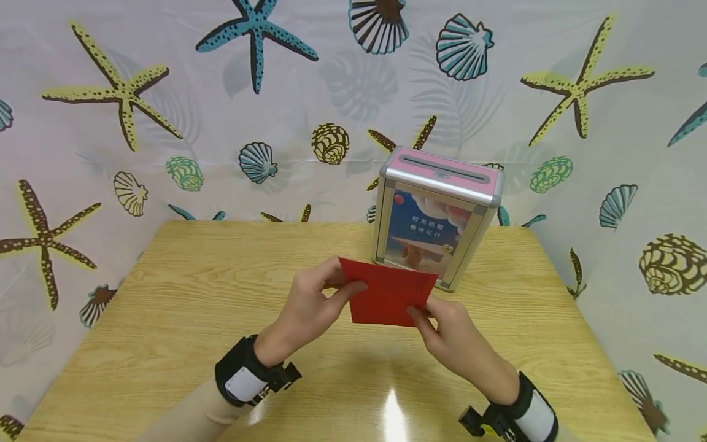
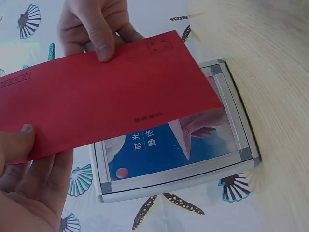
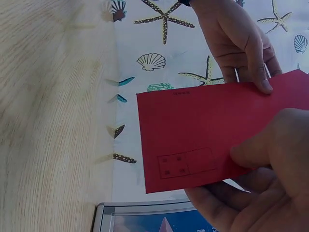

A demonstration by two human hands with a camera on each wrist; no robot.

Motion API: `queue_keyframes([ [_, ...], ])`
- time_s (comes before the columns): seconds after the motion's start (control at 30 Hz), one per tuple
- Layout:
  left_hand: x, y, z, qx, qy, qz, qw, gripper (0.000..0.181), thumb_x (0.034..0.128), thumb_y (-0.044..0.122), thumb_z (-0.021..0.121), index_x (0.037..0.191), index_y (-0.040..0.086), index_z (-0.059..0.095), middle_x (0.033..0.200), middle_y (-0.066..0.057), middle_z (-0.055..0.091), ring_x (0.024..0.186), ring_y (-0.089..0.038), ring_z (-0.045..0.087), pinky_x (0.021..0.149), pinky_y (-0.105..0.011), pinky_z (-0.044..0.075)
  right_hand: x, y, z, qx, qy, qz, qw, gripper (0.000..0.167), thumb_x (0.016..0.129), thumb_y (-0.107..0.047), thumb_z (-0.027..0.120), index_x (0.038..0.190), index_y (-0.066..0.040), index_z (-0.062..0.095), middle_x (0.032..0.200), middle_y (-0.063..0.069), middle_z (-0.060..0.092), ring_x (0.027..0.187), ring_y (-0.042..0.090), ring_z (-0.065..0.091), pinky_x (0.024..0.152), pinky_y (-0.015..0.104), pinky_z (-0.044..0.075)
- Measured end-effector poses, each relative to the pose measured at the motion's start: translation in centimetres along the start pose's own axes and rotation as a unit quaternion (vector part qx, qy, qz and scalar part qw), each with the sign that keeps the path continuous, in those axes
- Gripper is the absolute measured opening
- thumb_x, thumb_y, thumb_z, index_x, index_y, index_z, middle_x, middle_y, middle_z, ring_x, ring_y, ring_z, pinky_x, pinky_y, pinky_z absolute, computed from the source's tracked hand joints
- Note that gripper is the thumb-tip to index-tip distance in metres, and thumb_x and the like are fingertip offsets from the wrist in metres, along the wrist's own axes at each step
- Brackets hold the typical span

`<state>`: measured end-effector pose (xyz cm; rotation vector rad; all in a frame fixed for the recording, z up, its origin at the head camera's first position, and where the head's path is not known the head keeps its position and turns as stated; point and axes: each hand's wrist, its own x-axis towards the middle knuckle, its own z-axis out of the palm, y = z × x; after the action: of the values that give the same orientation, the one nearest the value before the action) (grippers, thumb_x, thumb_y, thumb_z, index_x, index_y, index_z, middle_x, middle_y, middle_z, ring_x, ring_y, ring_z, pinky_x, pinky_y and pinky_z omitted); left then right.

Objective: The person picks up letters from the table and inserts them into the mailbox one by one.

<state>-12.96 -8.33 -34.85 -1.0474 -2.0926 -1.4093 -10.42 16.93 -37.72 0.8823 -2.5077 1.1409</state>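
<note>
A red paper envelope [image 1: 386,296] is held above the table in front of the box, between both hands. My left hand [image 1: 312,304] pinches its left end, thumb on the near face and fingers behind. My right hand [image 1: 458,336] grips the lower right part the same way. In the right wrist view, printed squares mark a corner of the envelope [image 3: 188,130]. Just behind the envelope stands a pink and silver box [image 1: 493,212] with a slot [image 1: 444,169] along its top. Its front carries a blue poster [image 1: 422,224], partly covered by the envelope.
The wooden table [image 1: 221,264] reaches back to a white cloth [image 1: 210,123] printed with starfish and shells, which also hangs at both sides. Each wrist wears a black strap with a small camera, the left strap [image 1: 240,371] and the right strap [image 1: 530,408].
</note>
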Motion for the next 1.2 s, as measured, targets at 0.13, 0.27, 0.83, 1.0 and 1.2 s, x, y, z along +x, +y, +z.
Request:
queue_keyframes([
  [0.13,0.1,0.0,0.2,0.010,-0.011,0.005,0.9999,0.027,0.0840,-0.008,0.079,0.108,-0.001,0.068,0.098,-0.013,0.079,0.082,-0.019,0.078,0.077,-0.025,0.063,0.1,-0.3,-0.3,-0.003,0.002,0.016,0.9999,0.028,0.092,0.005,0.072,0.119,-0.002,0.070,0.111,0.011,0.077,0.092,0.020,0.078,0.076,0.028,0.064],
  [0.27,-0.1,-0.3,0.8,0.017,-0.039,0.000,0.9991,0.026,0.0854,-0.007,0.078,0.109,0.000,0.069,0.100,-0.012,0.079,0.085,-0.018,0.078,0.078,-0.022,0.062,0.3,-1.2,-0.9,0.017,0.028,0.020,0.9992,0.025,0.090,0.004,0.074,0.114,-0.001,0.071,0.107,0.009,0.078,0.089,0.019,0.077,0.075,0.032,0.064],
  [0.83,4.0,0.6,0.3,0.021,-0.048,0.018,0.9985,0.033,0.0897,-0.003,0.076,0.121,-0.001,0.064,0.113,-0.014,0.076,0.090,-0.020,0.078,0.081,-0.023,0.062,4.8,-3.9,-6.0,-0.003,0.106,-0.090,0.9903,0.024,0.085,0.015,0.074,0.107,0.005,0.070,0.099,0.014,0.077,0.080,0.023,0.078,0.072,0.014,0.059],
  [1.0,7.9,0.4,-0.2,0.021,-0.071,0.052,0.9959,0.040,0.0920,-0.004,0.073,0.130,-0.001,0.059,0.114,-0.015,0.075,0.091,-0.022,0.077,0.080,-0.024,0.062,7.6,-5.1,-9.5,0.008,0.160,-0.102,0.9817,0.029,0.086,0.016,0.072,0.113,0.006,0.072,0.101,0.018,0.078,0.082,0.009,0.077,0.072,0.014,0.059],
  [1.2,12.8,-0.6,-0.5,0.035,-0.072,0.070,0.9944,0.028,0.0931,-0.004,0.071,0.121,-0.002,0.065,0.107,-0.015,0.076,0.092,-0.022,0.077,0.080,-0.023,0.061,10.7,-5.9,-13.3,0.003,0.208,-0.093,0.9738,0.029,0.093,0.007,0.068,0.121,0.003,0.071,0.110,0.016,0.077,0.094,-0.001,0.074,0.083,0.016,0.058],
])
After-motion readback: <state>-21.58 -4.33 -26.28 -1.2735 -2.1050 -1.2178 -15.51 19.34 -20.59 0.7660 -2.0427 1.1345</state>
